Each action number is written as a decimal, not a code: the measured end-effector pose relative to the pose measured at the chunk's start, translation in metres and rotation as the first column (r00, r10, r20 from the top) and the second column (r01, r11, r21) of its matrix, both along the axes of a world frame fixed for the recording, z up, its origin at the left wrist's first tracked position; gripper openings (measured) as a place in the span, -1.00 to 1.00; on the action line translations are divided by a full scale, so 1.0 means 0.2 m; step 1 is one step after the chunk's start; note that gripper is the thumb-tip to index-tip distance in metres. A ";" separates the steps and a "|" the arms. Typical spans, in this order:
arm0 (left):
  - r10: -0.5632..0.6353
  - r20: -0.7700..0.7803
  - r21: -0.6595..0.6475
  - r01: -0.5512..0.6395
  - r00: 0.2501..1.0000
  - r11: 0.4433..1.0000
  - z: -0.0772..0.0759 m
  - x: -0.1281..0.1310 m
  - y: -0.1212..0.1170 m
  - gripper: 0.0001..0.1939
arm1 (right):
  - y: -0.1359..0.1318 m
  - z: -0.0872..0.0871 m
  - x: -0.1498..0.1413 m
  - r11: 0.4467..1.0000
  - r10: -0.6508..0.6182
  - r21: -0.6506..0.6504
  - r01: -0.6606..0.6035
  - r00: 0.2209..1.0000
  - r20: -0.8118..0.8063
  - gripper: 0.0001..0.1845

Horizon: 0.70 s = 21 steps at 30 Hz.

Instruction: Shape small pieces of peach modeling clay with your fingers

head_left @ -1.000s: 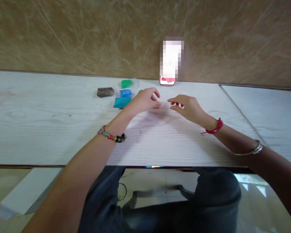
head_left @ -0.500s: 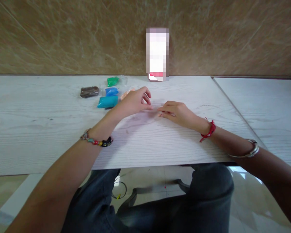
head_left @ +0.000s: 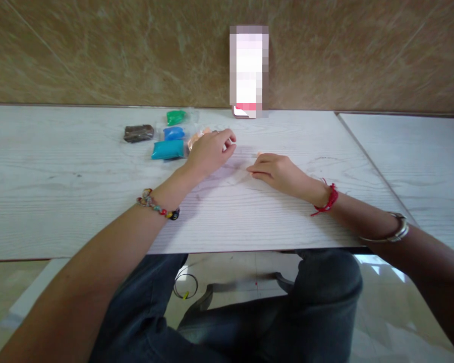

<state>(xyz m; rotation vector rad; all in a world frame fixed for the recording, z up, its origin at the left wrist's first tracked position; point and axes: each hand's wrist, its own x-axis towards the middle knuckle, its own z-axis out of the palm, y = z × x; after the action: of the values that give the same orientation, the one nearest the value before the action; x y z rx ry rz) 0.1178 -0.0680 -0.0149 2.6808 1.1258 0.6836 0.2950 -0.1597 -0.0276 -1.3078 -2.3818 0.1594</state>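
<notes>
My left hand [head_left: 213,149] is over the white table, beside a clear packet of peach clay [head_left: 192,140] that it partly covers. Its fingers are loosely curled, with a gap between thumb and forefinger and nothing visible in them. To its right, my right hand [head_left: 272,169] rests low over the tabletop, thumb and fingers pressed together. Small peach bits show at its fingertips and behind its forefinger; they look like a piece of peach clay, mostly hidden by the fingers. The two hands are apart.
Left of my left hand lie packets of teal clay [head_left: 168,149], blue clay [head_left: 174,133], green clay [head_left: 176,117] and brown clay [head_left: 138,133]. A phone [head_left: 248,70], its screen blurred, leans on the brown marbled wall [head_left: 98,55]. A seam crosses the white table [head_left: 227,222] at right.
My left hand has drawn its fingers in and moved slightly away from my right hand. The right fingers have closed together. The whole view has tilted down a little.
</notes>
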 end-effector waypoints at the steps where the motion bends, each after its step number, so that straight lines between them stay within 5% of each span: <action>1: -0.001 -0.004 -0.003 0.001 1.000 1.000 0.00 0.00 0.00 -0.85 | 0.00 0.00 0.00 1.000 -0.002 -0.005 0.002 1.000 0.001 -0.77; 12: -0.018 -0.041 0.005 0.018 0.999 1.000 0.01 -0.01 -0.01 -0.81 | -0.02 0.02 0.00 0.983 -0.155 -0.142 0.120 0.951 -0.269 -0.93; 21: -0.045 -0.065 0.028 0.047 0.997 0.999 0.00 0.00 0.00 -0.82 | -0.01 0.01 0.05 0.996 -0.059 -0.068 0.048 0.983 -0.172 -0.88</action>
<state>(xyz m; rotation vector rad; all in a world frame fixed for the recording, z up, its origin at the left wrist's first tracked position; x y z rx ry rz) 0.1172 -0.0678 -0.0142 2.7626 1.0734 0.6151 0.3055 -0.1614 -0.0262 -1.3283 -2.2091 0.3230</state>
